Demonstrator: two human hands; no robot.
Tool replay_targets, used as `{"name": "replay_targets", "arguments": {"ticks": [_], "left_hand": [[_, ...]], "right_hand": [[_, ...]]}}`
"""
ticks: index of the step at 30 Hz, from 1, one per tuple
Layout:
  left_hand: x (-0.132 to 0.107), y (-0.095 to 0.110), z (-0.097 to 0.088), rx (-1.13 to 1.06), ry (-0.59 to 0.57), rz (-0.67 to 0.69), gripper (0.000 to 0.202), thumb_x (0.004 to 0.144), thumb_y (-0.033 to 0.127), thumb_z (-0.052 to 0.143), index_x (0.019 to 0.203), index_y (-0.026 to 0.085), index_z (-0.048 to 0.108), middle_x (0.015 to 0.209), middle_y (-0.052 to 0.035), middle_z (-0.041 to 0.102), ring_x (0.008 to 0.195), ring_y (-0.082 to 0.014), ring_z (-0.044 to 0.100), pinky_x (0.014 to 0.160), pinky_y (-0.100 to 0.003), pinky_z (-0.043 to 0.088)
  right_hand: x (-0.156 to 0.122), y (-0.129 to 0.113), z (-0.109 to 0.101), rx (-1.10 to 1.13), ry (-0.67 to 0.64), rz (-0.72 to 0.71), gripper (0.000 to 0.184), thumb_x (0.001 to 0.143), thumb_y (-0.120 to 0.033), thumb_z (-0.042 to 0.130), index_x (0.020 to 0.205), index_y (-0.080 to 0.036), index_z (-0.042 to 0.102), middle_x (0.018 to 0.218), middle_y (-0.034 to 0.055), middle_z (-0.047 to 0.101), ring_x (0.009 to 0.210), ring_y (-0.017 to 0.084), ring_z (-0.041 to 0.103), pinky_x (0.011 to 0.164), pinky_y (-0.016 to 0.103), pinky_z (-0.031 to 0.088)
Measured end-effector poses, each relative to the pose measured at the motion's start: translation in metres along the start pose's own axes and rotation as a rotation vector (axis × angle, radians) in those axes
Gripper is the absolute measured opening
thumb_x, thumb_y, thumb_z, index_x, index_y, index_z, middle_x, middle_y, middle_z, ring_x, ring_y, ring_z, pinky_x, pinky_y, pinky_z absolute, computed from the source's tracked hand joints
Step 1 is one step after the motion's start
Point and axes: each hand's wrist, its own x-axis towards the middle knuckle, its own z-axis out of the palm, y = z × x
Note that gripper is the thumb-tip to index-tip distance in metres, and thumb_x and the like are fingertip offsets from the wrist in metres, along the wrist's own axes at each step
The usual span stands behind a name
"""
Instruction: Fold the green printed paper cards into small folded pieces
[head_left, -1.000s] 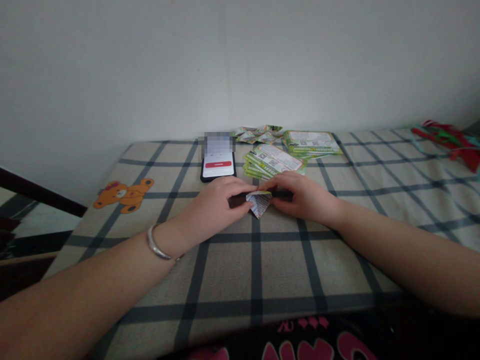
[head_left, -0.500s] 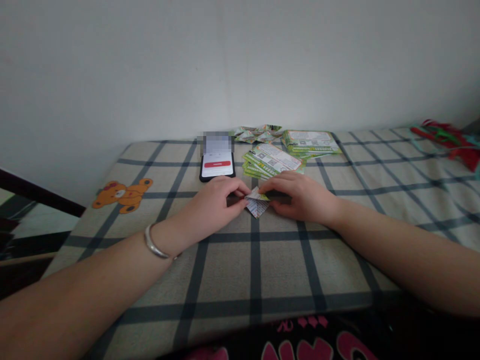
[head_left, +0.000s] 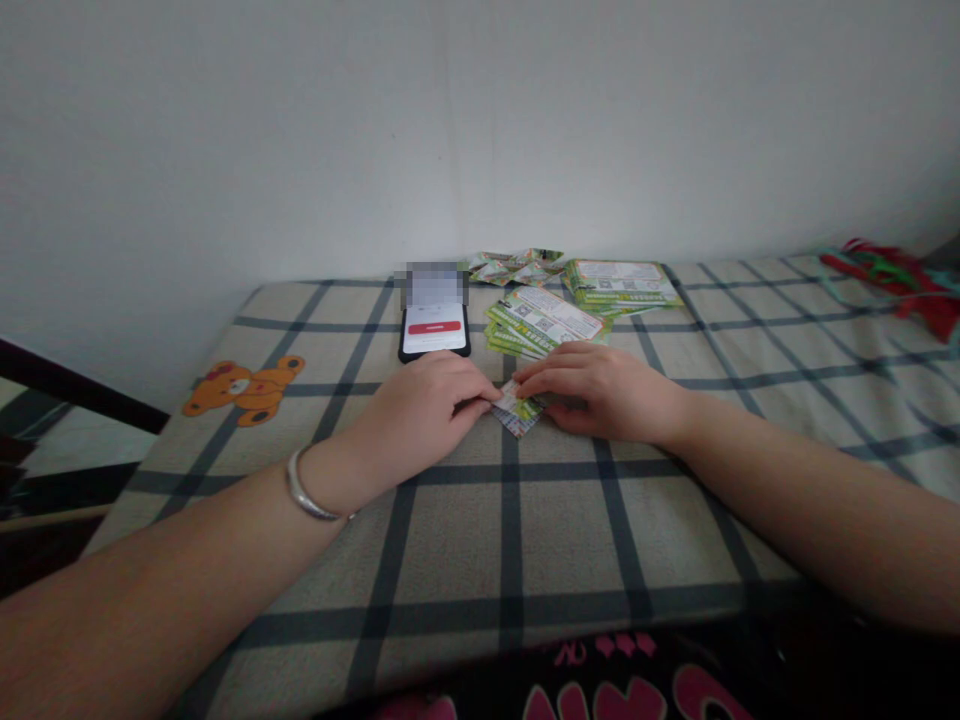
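A small folded paper leaflet [head_left: 517, 412], white with green print, lies on the checked cloth [head_left: 465, 540] between my two hands. My left hand [head_left: 424, 405], with a silver bangle on its wrist, pinches the paper's left edge with closed fingers. My right hand [head_left: 600, 388] presses its fingertips down on the paper's right part. Most of the leaflet is covered by the fingers; only a folded corner shows.
Two stacks of green-and-white leaflets [head_left: 544, 320] [head_left: 621, 283] and several folded pieces [head_left: 516, 267] lie near the wall. A phone [head_left: 435, 325] with a lit screen lies to their left. Red and green ribbons [head_left: 900, 280] lie far right. The cloth carries an orange bear print [head_left: 244, 387].
The folded paper has been pressed flatter and its hanging corner has shrunk. Both hands have closed in on it and lowered onto the cloth.
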Motion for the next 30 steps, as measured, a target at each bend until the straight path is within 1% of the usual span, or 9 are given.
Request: {"name": "replay_targets", "arguments": {"ticks": [4,6,9,13,15,17,23,26,30], "left_hand": [[0.001,0.001,0.001,0.025,-0.006,0.013,0.011,0.088,0.018,0.06,0.092,0.019,0.071,0.09,-0.0026,0.069,0.089,-0.0189,0.061,0.082,-0.034,0.048],[0.002,0.003,0.002,0.027,-0.005,-0.011,0.011,0.088,0.017,0.059,0.092,0.018,0.069,0.091,-0.0032,0.069,0.09,-0.0194,0.06,0.083,-0.034,0.047],[0.003,0.005,0.002,-0.029,0.028,-0.139,0.008,0.086,0.018,0.06,0.091,0.017,0.066,0.089,-0.003,0.067,0.087,-0.0189,0.06,0.078,-0.033,0.047],[0.004,0.007,0.002,-0.17,0.063,-0.288,0.008,0.086,0.022,0.058,0.09,0.019,0.064,0.087,-0.0009,0.067,0.083,-0.0167,0.062,0.075,-0.031,0.047],[0.004,0.007,0.003,-0.207,0.071,-0.309,0.008,0.086,0.023,0.057,0.09,0.019,0.064,0.087,-0.0006,0.067,0.083,-0.0164,0.063,0.076,-0.03,0.047],[0.004,0.007,0.004,-0.228,0.082,-0.32,0.009,0.086,0.025,0.057,0.09,0.019,0.063,0.087,-0.0006,0.067,0.083,-0.0164,0.063,0.076,-0.031,0.048],[0.003,0.01,0.008,-0.243,0.096,-0.34,0.011,0.081,0.027,0.062,0.089,0.019,0.063,0.085,-0.0007,0.067,0.081,-0.0169,0.063,0.073,-0.031,0.049],[0.003,0.011,0.008,-0.257,0.093,-0.343,0.008,0.081,0.025,0.062,0.087,0.019,0.062,0.085,-0.0011,0.068,0.081,-0.0169,0.064,0.069,-0.03,0.05],[0.004,0.01,0.008,-0.283,0.111,-0.354,0.006,0.082,0.024,0.061,0.084,0.018,0.062,0.084,-0.0011,0.069,0.078,-0.0159,0.065,0.068,-0.029,0.051]], "right_hand": [[0.0,0.002,0.0,0.025,-0.015,-0.021,0.037,0.082,-0.01,0.059,0.118,-0.018,0.063,0.124,0.0069,0.066,0.11,0.02,0.059,0.097,0.036,0.046],[-0.001,0.004,0.001,0.059,-0.012,-0.013,0.037,0.082,-0.01,0.059,0.117,-0.018,0.063,0.123,0.0071,0.066,0.11,0.02,0.059,0.097,0.036,0.046],[-0.002,0.007,0.003,0.128,0.028,0.056,0.034,0.082,-0.015,0.063,0.117,-0.018,0.062,0.117,0.0076,0.068,0.107,0.02,0.061,0.095,0.036,0.047],[-0.001,0.006,0.006,0.186,0.1,0.203,0.033,0.082,-0.024,0.068,0.114,-0.018,0.063,0.101,0.0062,0.07,0.088,0.016,0.064,0.077,0.029,0.051],[0.0,0.003,0.008,0.17,0.12,0.237,0.033,0.082,-0.025,0.068,0.114,-0.018,0.064,0.096,0.0055,0.07,0.084,0.016,0.063,0.073,0.027,0.05],[0.001,0.001,0.009,0.135,0.128,0.251,0.033,0.083,-0.025,0.067,0.116,-0.018,0.063,0.095,0.0056,0.069,0.084,0.016,0.062,0.074,0.028,0.049],[0.003,-0.002,0.012,0.085,0.156,0.234,0.033,0.084,-0.024,0.065,0.116,-0.016,0.063,0.093,0.0059,0.068,0.081,0.016,0.061,0.073,0.028,0.047],[0.004,-0.004,0.013,0.054,0.201,0.294,0.028,0.082,-0.025,0.066,0.108,-0.016,0.066,0.087,0.0047,0.069,0.077,0.015,0.061,0.069,0.027,0.046],[0.004,-0.008,0.016,0.049,0.246,0.411,0.01,0.081,-0.025,0.065,0.088,-0.018,0.066,0.08,0.0018,0.07,0.071,0.014,0.062,0.061,0.025,0.044]]}}
